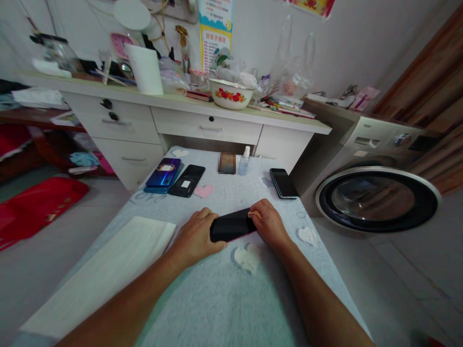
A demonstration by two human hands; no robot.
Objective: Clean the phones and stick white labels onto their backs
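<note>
A black smartphone [233, 225] lies screen up, slightly tilted, above the cloth-covered table. My left hand [197, 236] is closed around its left end, thumb along the near edge. At the phone's right end, my right hand [266, 222] has its fingers curled and pressed onto the screen. Something small and orange-tan shows at those fingertips; I cannot make out what it is. Beyond my hands stand a clear spray bottle [244, 162] with a white cap and a blurred brown box [226, 163].
At the table's far left lie a blue phone [164, 173] and a black phone [187, 181]. Several dark phones appear stacked [284, 183] at right. A long white sheet [104, 274] covers the left side. A white desk [210, 126] and a washing machine [376, 168] stand beyond.
</note>
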